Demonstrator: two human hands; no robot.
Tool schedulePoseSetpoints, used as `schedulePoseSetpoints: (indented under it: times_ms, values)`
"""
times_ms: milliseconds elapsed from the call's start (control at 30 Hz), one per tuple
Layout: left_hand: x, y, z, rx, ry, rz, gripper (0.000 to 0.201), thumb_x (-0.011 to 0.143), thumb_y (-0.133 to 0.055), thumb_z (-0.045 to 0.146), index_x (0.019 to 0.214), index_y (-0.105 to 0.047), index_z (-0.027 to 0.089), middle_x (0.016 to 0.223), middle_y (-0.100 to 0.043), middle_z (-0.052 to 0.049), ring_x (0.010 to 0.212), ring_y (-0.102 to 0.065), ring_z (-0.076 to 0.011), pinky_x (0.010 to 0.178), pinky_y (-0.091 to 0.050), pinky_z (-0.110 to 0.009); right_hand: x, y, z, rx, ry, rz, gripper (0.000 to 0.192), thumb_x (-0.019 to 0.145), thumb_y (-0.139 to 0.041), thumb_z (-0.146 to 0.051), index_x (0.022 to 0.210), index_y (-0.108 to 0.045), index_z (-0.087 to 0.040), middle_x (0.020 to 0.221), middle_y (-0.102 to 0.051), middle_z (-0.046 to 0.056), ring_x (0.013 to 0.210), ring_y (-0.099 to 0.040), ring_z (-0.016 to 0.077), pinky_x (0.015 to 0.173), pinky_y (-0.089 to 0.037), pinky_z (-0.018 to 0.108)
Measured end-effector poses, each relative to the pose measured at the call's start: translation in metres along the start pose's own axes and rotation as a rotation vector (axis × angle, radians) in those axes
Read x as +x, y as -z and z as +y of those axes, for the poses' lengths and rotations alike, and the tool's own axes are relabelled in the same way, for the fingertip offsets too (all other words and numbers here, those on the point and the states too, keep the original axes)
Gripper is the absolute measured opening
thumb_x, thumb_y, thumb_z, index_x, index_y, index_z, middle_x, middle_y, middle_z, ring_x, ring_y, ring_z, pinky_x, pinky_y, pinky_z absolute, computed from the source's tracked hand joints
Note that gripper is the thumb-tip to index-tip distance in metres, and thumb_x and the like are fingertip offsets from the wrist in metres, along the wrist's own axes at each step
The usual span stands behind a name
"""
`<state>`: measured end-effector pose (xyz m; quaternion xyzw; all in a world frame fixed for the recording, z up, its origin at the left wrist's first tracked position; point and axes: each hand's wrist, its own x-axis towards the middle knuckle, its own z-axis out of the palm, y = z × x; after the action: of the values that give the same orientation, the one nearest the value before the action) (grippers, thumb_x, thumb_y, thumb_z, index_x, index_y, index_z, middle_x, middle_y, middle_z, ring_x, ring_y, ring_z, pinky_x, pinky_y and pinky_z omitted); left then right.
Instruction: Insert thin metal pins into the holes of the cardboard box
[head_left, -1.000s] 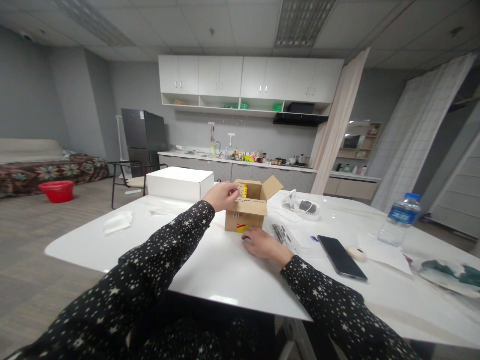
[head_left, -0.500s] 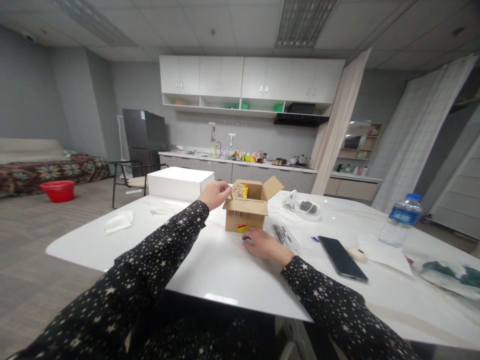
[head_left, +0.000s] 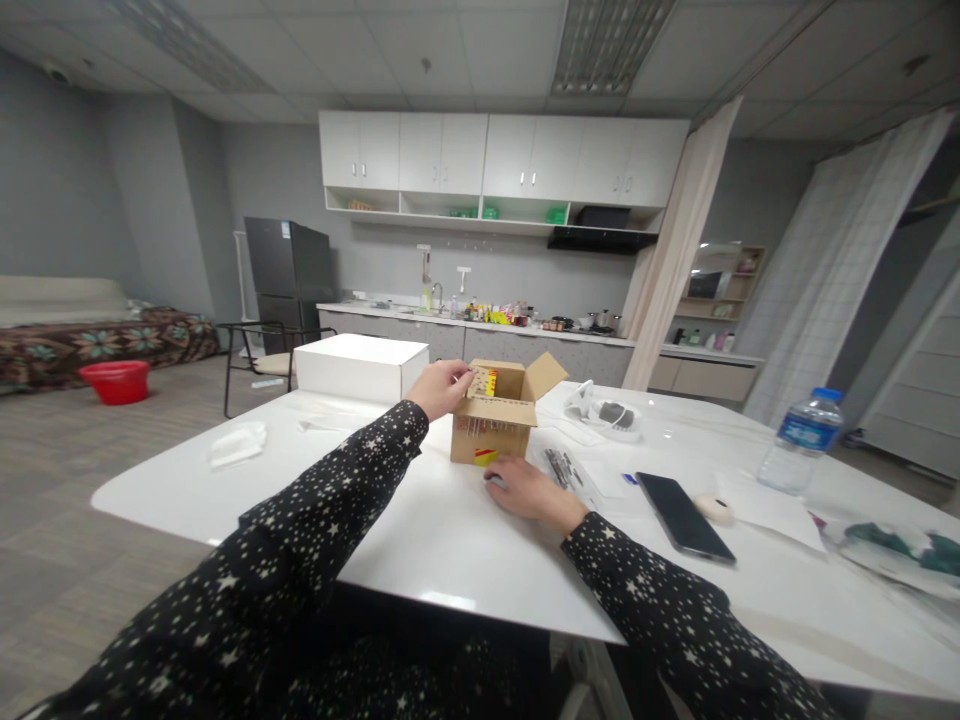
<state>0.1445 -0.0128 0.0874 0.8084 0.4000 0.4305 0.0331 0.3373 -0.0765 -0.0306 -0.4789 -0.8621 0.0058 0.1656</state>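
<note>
A small open cardboard box (head_left: 491,440) with a red-and-yellow mark low on its front stands on the white table, its flaps folded outward. My left hand (head_left: 441,390) is at the upper left edge of the box, thumb and fingers pinched together. What lies between those fingertips is too small to tell. Inside the box a yellow-and-red printed piece (head_left: 491,383) shows. My right hand (head_left: 525,488) rests on the table just in front of the box, fingers curled. Something small and greyish shows at its fingertips, but I cannot make out what.
Left of the box is a white box (head_left: 352,370), with a crumpled tissue (head_left: 238,445) nearer me. To the right are a clear tray of thin tools (head_left: 564,468), a black phone (head_left: 684,515), a water bottle (head_left: 801,445) and a white corded device (head_left: 604,410).
My left hand has moved slightly right, so its fingertips now reach over the box's left edge. My right hand and the box have stayed in place.
</note>
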Motion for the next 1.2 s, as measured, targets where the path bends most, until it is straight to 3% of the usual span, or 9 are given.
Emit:
schedulePoseSetpoints:
  times_ms: [500,600,800,1000,1200]
  values:
    - [0.000,-0.007,-0.003,-0.024,-0.076,0.018,0.026,0.088,-0.046,0.036,0.083,-0.065,0.018,0.088,-0.068,-0.006,0.084,-0.062,-0.0187,0.083,-0.049,-0.032,0.001,-0.002,0.002,-0.018,-0.006,0.005,0.021,0.090,-0.050,-0.022,0.099,-0.068,-0.016,0.103,-0.067,0.011,0.097,-0.060,0.0214,0.089,-0.044,0.031]
    - [0.000,-0.007,-0.004,-0.012,-0.064,0.009,0.025,0.089,-0.045,0.036,0.080,-0.061,0.019,0.085,-0.067,-0.005,0.082,-0.062,-0.0185,0.080,-0.049,-0.032,0.001,-0.003,0.002,-0.010,0.000,0.008,0.022,0.090,-0.049,-0.022,0.099,-0.068,-0.016,0.103,-0.067,0.011,0.096,-0.060,0.0209,0.089,-0.044,0.030]
    - [0.002,-0.008,-0.003,-0.173,0.002,0.059,0.023,0.094,-0.041,0.042,0.094,-0.055,0.022,0.085,-0.067,-0.001,0.069,-0.061,-0.0139,0.069,-0.048,-0.027,0.002,-0.004,0.004,-0.018,-0.008,-0.002,0.023,0.090,-0.049,-0.024,0.100,-0.068,-0.016,0.102,-0.067,0.010,0.095,-0.060,0.0204,0.087,-0.044,0.030]
    - [-0.003,-0.005,0.005,-0.172,-0.058,0.052,0.023,0.093,-0.045,0.042,0.093,-0.055,0.021,0.086,-0.070,-0.003,0.076,-0.063,-0.0156,0.074,-0.048,-0.028,0.002,-0.004,0.004,-0.021,-0.010,-0.001,0.024,0.091,-0.048,-0.025,0.100,-0.068,-0.016,0.101,-0.067,0.010,0.093,-0.061,0.0203,0.085,-0.044,0.030]
    - [-0.007,-0.009,-0.002,-0.293,-0.049,0.083,0.024,0.094,-0.044,0.044,0.097,-0.053,0.021,0.084,-0.068,-0.002,0.077,-0.064,-0.0147,0.071,-0.049,-0.026,0.002,-0.002,0.002,-0.025,-0.012,-0.008,0.024,0.090,-0.048,-0.023,0.100,-0.068,-0.015,0.102,-0.067,0.011,0.094,-0.060,0.0202,0.086,-0.044,0.030]
